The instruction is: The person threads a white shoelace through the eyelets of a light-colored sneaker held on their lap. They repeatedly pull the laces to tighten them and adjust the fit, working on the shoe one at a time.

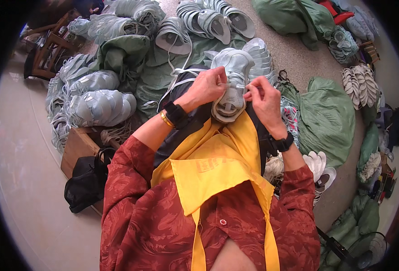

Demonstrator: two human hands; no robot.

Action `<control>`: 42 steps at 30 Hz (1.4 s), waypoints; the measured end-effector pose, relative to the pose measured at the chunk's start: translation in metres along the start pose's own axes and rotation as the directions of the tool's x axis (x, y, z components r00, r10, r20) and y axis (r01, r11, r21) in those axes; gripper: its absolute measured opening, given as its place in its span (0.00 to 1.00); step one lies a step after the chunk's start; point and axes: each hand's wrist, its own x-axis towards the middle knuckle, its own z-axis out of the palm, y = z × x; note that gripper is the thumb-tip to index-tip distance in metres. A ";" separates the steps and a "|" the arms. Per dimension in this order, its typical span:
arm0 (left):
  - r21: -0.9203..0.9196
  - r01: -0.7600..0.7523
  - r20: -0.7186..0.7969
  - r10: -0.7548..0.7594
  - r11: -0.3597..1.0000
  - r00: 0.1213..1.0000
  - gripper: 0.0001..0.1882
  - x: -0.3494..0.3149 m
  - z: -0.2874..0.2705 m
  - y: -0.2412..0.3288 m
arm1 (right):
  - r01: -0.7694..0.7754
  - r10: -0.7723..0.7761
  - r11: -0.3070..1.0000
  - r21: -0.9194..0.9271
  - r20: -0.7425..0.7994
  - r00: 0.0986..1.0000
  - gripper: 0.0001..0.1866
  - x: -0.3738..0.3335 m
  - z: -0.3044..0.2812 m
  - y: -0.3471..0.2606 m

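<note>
A pale blue-grey shoe upper (234, 63) lies over my lap, on the yellow apron (217, 162), its heel opening toward me. My left hand (211, 86) is at the upper's left edge, thumb and fingers pinched on a thin pale shoelace (238, 86) that crosses the lacing area. On the other side, my right hand (265, 97) is closed in a pinch at the lace's right end; its fingertips partly cover the lace. Loose white laces (178, 77) hang to the left of my left hand. Just behind the upper sits a stack of similar uppers (262, 58).
Nested stacks of pale uppers (102, 108) pile up at left beside a wooden box (78, 149) and a black bag (87, 178). More uppers (204, 20) rest on green cloth at the far side. A green sack (328, 119) is at right; a fan (366, 250) stands lower right.
</note>
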 end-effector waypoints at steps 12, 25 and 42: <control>0.151 -0.054 -0.017 0.057 0.987 0.998 0.08 -0.006 -0.005 -0.001 | -0.026 0.027 1.000 -0.009 0.049 0.998 0.05 -0.003 0.004 0.005; 0.241 -0.152 -0.184 0.199 0.958 0.963 0.05 -0.006 -0.005 -0.016 | -0.025 0.025 1.000 -0.002 0.028 0.999 0.10 -0.004 0.008 0.016; 0.212 -0.057 -0.178 0.096 0.976 0.979 0.08 -0.006 -0.005 -0.012 | 0.013 -0.013 0.999 -0.036 -0.021 1.000 0.07 -0.002 0.007 0.016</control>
